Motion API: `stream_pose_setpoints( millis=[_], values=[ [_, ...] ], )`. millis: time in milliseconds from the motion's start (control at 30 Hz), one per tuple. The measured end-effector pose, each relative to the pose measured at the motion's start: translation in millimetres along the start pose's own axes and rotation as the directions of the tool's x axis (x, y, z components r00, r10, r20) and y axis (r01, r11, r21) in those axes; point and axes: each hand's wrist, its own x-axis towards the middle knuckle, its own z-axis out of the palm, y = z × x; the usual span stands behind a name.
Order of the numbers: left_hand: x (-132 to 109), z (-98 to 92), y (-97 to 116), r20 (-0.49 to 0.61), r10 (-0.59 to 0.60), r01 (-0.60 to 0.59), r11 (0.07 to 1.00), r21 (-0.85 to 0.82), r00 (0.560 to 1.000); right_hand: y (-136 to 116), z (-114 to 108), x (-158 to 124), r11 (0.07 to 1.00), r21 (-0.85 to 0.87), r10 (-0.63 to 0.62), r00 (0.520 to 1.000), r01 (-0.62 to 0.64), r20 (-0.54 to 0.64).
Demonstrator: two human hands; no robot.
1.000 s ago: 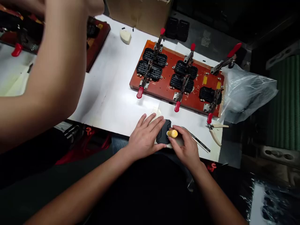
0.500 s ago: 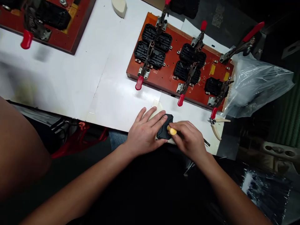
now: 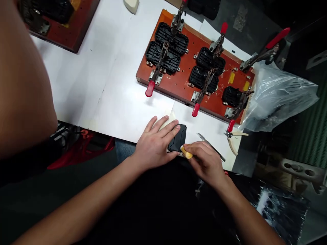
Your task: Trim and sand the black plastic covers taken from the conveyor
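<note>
Left hand [image 3: 154, 146] flat, fingers spread, palm down over the left part of a matte black plastic cover [image 3: 178, 139]; grip wide, not closed around anything. Cover is a thin near-rectangle, clipped corners, shallow molded lines on the face, lying at the near edge of the white, smooth, slightly glossy worktop [image 3: 117, 85], between the two hands. Pale cream piece [image 3: 172, 116], pointed at its far end, pokes out past the left fingers, partly hidden.

Right hand [image 3: 206, 158] grip narrow, pinching a short yellow stick [image 3: 187, 153], rounded, pale at the tip; tip sits at the cover's near right corner, actual contact can't be told. Stick material unclear.

Just beyond the right hand: slim metal craft knife [image 3: 212, 148], pointed end, lying diagonally. Farther right: nippers [image 3: 235, 139], cream handles splayed, metal head close to a red clamp handle.

Beyond the hands: reddish-brown fixture board [image 3: 181, 81], thick slab, drilled holes, yellow tape patches. Black ribbed plastic shells [image 3: 163, 58] seated on it, mostly in pairs; metal toggle clamps [image 3: 160, 64] with red-sleeved handles. Crinkled clear plastic bag [image 3: 278, 98] at its right end.

Upper left: second board [image 3: 76, 34], similar reddish brown; co-worker's bare arm [image 3: 28, 88] in front, blurred. Cream curved block [image 3: 131, 5] at top edge, cut off.
</note>
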Motion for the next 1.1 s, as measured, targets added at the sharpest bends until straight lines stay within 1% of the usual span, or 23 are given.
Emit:
stream_pose_setpoints(
  millis=[33, 67, 200, 267, 367, 400, 433, 533, 567, 600, 700, 733, 767, 833, 933, 1000, 1100],
  values=[
    [0, -0.2, 0, 0.006, 0.001, -0.001, 1.000, 0.002, 1.000, 3, -2, 2, 1.000, -0.009, 0.004, 1.000, -0.003, 0.008],
    [0, -0.3, 0, 0.006, -0.002, 0.002, 1.000, 0.005, 1.000, 6, -3, 5, 1.000, -0.028, 0.008, 1.000, -0.008, -0.009],
    [0, -0.1, 1, -0.015, -0.020, 0.020, 1.000, 0.009, 1.000, 13, -2, 13, 0.993, -0.102, 0.040, 0.986, -0.057, -0.162],
    [0, -0.1, 1, -0.012, -0.018, 0.018, 1.000, 0.004, 1.000, 9, 0, 9, 0.992, -0.089, 0.073, 0.985, -0.088, -0.156],
    [0, -0.6, 1, 0.002, -0.009, 0.009, 1.000, -0.002, 1.000, 3, 2, 1, 0.993, -0.048, 0.101, 0.993, -0.104, -0.069],
    [0, -0.8, 1, 0.003, -0.008, 0.008, 1.000, -0.001, 1.000, 2, 1, 2, 0.993, -0.050, 0.104, 0.993, -0.108, -0.061],
    [0, -1.0, 1, 0.001, -0.010, 0.010, 1.000, 0.002, 1.000, 3, 1, 4, 0.992, -0.063, 0.106, 0.991, -0.111, -0.079],
    [0, -0.7, 1, -0.021, -0.023, 0.023, 1.000, 0.014, 1.000, 6, 1, 11, 0.982, -0.114, 0.125, 0.975, -0.148, -0.185],
    [0, -0.4, 1, -0.024, -0.023, 0.024, 1.000, 0.016, 0.999, 6, 1, 12, 0.981, -0.115, 0.134, 0.972, -0.158, -0.196],
    [0, -0.2, 1, -0.022, -0.019, 0.020, 1.000, 0.015, 1.000, 4, 1, 11, 0.981, -0.108, 0.142, 0.973, -0.163, -0.180],
    [-1, 0.1, 1, -0.010, 0.000, 0.001, 1.000, 0.021, 1.000, -2, 3, 7, 0.984, -0.099, 0.142, 0.988, -0.148, -0.067],
    [-1, 0.0, 1, -0.008, 0.002, -0.002, 1.000, 0.029, 1.000, -2, 3, 8, 0.984, -0.112, 0.137, 0.989, -0.142, -0.055],
    [-1, -0.1, 0, -0.005, 0.002, -0.002, 0.999, 0.040, 1.000, -2, 3, 11, 0.981, -0.129, 0.135, 0.989, -0.142, -0.064],
    [-1, 0.0, 0, -0.006, -0.002, 0.002, 0.999, 0.054, 1.000, 0, 2, 20, 0.973, -0.147, 0.158, 0.980, -0.176, -0.124],
    [-1, 0.5, 0, -0.005, 0.008, -0.007, 0.999, 0.048, 1.000, 4, 3, 30, 0.958, -0.102, 0.244, 0.948, -0.268, -0.205],
    [-1, 0.8, 0, -0.008, 0.015, -0.015, 0.999, 0.042, 1.000, 5, 3, 32, 0.948, -0.086, 0.284, 0.936, -0.307, -0.208],
    [-1, 0.7, 1, -0.007, 0.004, -0.003, 0.999, 0.049, 1.000, 4, 3, 33, 0.939, -0.094, 0.303, 0.923, -0.332, -0.237]
  ],
)
